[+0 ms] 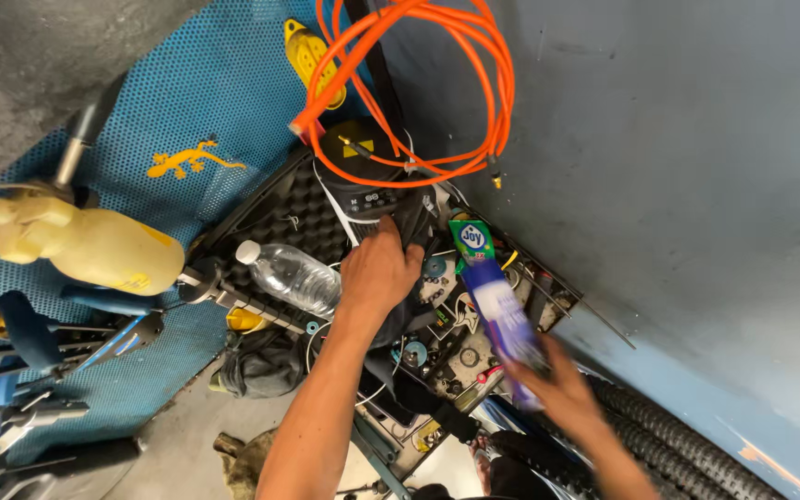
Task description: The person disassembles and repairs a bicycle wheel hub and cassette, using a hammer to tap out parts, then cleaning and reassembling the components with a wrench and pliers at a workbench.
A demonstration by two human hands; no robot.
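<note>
Hands in a cluttered tool case by a blue-grey wall

From my feed I look down at a blue perforated mat (233, 83) with a yellow lizard shape (192, 159) on it, laid against a blue-grey wall (678, 167). An open black case (280, 208) lined with egg-crate foam sits at the mat's edge, crammed with small parts and cables.

The long purple and green bottle (497, 306) lies tilted over the case's right half, its green cap end up toward the wall, its lower end in my right hand (562, 384). That hand is motion-blurred; its fingers wrap the bottle's lower end, but I cannot tell how tightly.

My left hand (380, 268) lies just left of the bottle, not touching it. It rests palm down on dark fabric (409, 319) in the case's middle, fingers curled and close together, tips at a black round device (363, 162) with a yellow mark.

A coil of smooth orange hose (474, 56) hangs above that device. A clear plastic water bottle (291, 275) with a white cap lies on the foam just left of my left hand. Further left is a pale yellow spray bottle (94, 245), with dark metal hand tools (39, 370) below it. Ribbed black hose (687, 444) runs along the wall at lower right
</note>
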